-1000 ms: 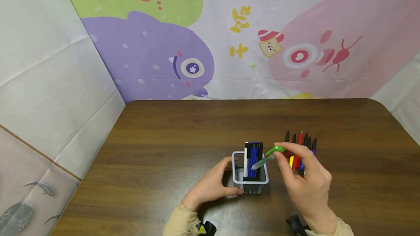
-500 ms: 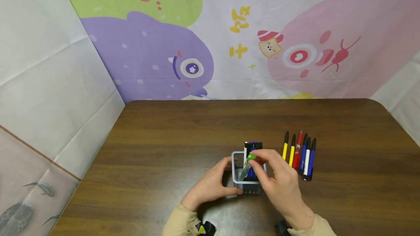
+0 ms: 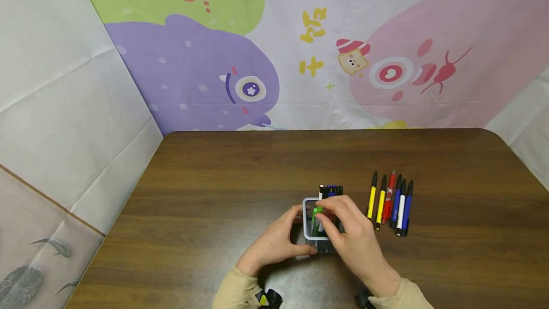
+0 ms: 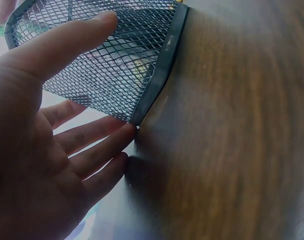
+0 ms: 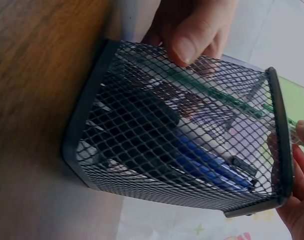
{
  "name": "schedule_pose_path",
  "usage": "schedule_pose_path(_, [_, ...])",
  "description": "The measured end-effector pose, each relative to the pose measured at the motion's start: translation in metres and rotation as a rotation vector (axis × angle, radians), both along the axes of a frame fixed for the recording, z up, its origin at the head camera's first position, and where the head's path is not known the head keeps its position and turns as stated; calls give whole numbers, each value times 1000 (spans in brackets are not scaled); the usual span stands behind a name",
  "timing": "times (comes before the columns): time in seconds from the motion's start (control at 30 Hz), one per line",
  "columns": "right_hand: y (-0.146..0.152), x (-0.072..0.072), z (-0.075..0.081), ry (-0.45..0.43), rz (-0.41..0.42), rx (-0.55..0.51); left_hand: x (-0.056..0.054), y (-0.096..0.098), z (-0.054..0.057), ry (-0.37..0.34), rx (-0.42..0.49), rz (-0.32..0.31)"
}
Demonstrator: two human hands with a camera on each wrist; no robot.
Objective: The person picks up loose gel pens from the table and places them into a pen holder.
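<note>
A black wire-mesh pen holder (image 3: 305, 225) stands upright on the table. My left hand (image 3: 274, 240) grips it from the left, thumb (image 4: 87, 35) along the near wall and fingers around the other side. My right hand (image 3: 358, 240) pinches the top of a green pen (image 3: 315, 216) between thumb and fingertips. In the right wrist view, most of that green pen (image 5: 211, 92) is inside the holder, slanting along the wall nearest the left thumb (image 5: 185, 49). White, blue and black pens (image 3: 332, 190) stand together in the holder, partly hidden by the right hand.
Right of the holder lies a row of pens on the brown wooden table (image 3: 214, 180): yellow pens (image 3: 371, 197), a red pen (image 3: 389, 197), blue pens (image 3: 407, 204) and a white pen (image 3: 401, 209). A cartoon-printed cloth (image 3: 300, 108) hangs behind the table.
My right hand has moved left from near the row of pens to the holder, lowering the green pen into it and turning it more upright. My left hand has stayed in place.
</note>
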State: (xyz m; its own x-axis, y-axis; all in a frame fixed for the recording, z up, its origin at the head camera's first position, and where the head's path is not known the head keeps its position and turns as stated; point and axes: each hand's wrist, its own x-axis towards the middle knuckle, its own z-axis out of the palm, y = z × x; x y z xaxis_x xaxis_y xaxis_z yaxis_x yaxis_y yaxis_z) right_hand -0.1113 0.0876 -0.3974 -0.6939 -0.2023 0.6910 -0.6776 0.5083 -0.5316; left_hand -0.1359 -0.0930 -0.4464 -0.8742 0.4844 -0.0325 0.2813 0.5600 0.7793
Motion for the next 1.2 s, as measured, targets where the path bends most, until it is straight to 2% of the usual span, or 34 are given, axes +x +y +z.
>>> schedule_pose_path(0.33, [-2,-1,-5,-43,-17,17,0,0,-1,14,-6,-3])
schedule_pose_path(0.53, [-2,-1,-6,-49,-25,81,0,-1,-1,12,0,-3])
schedule_pose_path(0.77, [-1,-3,-8,-52,-155,266,-1,-1,-1,-4,-8,-2])
schedule_pose_path(0.87, [0,-4,-9,-92,-205,336,-1,-1,0,-10,-6,-1])
schedule_pose_path(1.03, [1,-5,-9,-181,-259,391,0,-1,1,-22,-7,1])
schedule_pose_path(1.2, [3,-6,-9,-227,-292,429,-1,-1,1,-22,-8,1])
